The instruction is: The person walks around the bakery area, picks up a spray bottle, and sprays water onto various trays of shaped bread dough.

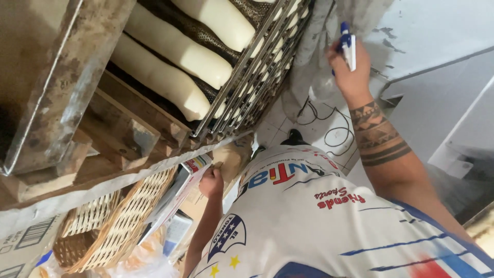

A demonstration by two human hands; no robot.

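A printed white shirt (309,221) fills the lower foreground of the head view, which looks steeply down the wearer's body toward a tiled floor (278,121) and a dark shoe (294,137).

The right hand (350,64), its forearm ringed with dark tattoo bands, is raised at the upper right and closed around a blue-and-white spray bottle (348,46), fingers wrapped about the trigger head. The bottle's clear body is only faintly visible below the hand. It is held just beside a rack of wire trays (247,77) that crosses the upper middle of the frame.

On the rack lie long pale loaves of raw dough (180,51), side by side on dark perforated sheets, with more rows showing at the tray edges beneath.

The left hand (211,181) is low in the centre, curled into a loose fist with the knuckles toward the camera. It rests against a stack of flat paper packets (185,185); whether the fingers pinch anything cannot be told from this angle.

Just left of that hand sits a woven wicker basket (118,221), tucked under a worn wooden desk (103,149) whose edge is draped in a pale cloth or plastic strip. A battered metal tray (46,87) rests on the desk at the upper left. A cardboard box (25,242) shows in the bottom-left corner.

A dark cable (329,118) loops across the floor below the raised hand, near a grey wall (437,103).
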